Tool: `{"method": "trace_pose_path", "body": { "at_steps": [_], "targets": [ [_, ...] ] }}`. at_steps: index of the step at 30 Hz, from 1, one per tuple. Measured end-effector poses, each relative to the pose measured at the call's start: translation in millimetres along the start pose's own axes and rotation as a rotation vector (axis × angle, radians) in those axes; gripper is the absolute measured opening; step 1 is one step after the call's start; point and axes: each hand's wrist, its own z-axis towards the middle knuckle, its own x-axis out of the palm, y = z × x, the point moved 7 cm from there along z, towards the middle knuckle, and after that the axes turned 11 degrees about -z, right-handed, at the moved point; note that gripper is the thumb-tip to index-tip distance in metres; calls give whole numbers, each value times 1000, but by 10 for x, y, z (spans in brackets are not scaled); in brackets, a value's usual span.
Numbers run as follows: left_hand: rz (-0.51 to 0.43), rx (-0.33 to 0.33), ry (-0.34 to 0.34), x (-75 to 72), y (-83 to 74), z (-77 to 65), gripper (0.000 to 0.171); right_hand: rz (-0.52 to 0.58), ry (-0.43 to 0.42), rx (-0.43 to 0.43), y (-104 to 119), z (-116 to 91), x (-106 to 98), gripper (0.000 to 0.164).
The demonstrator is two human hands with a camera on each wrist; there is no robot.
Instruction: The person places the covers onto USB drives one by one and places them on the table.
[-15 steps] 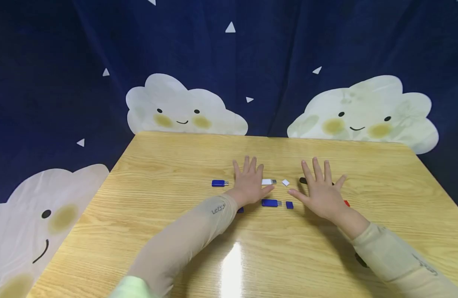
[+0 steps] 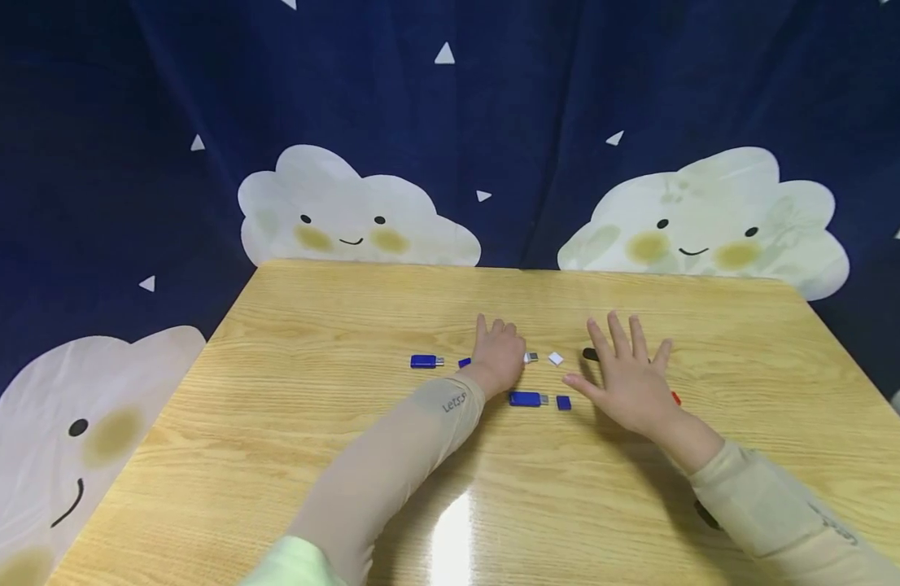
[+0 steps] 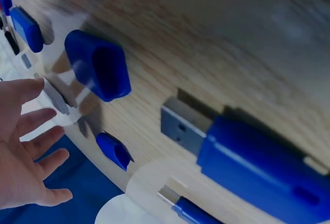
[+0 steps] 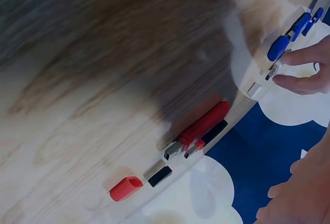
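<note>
My left hand (image 2: 499, 360) bends its fingers over a white USB stick (image 4: 275, 68), pinching it between thumb and forefinger; the stick's metal plug (image 2: 533, 357) pokes out to the right. Beside that plug lies a small white cap (image 2: 556, 358). With fingers spread wide, my right hand (image 2: 630, 382) holds nothing. It is over a red USB stick (image 4: 206, 123) and a black one (image 4: 214, 132), both largely hidden by it in the head view. Their caps, one red (image 4: 125, 189) and one black (image 4: 160, 176), sit off the plugs.
Two blue USB sticks (image 2: 423, 361) (image 2: 525, 399) lie uncapped, with blue caps (image 2: 465, 363) (image 2: 563, 403) near their plugs. Another blue stick (image 3: 258, 167) is under my left wrist. A dark object (image 2: 706, 514) shows beside my right sleeve. Behind the wooden table (image 2: 333, 301) hangs a dark blue curtain.
My left hand's fingers have gone from spread to curled, and the hand has shifted slightly right, uncovering a blue cap. My right hand stays spread in about the same place.
</note>
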Motion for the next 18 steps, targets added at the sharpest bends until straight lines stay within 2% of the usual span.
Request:
{"method": "trace_pose_path", "body": {
  "at_steps": [4,8,14,18],
  "targets": [
    [52,24,-9,28,-37,30,24,0,-27,-3,-2,-7,-10,87],
    [58,45,-26,15,-68,33,25,8,-60,-3,-8,-9,-34,82],
    [-29,50,-40,-39,-58,16,18,28,-121,10,-34,-13,-69,70],
    [-93,33,-46,-91,-18,1,18,0,-188,15,-55,10,-115,54]
  ]
}}
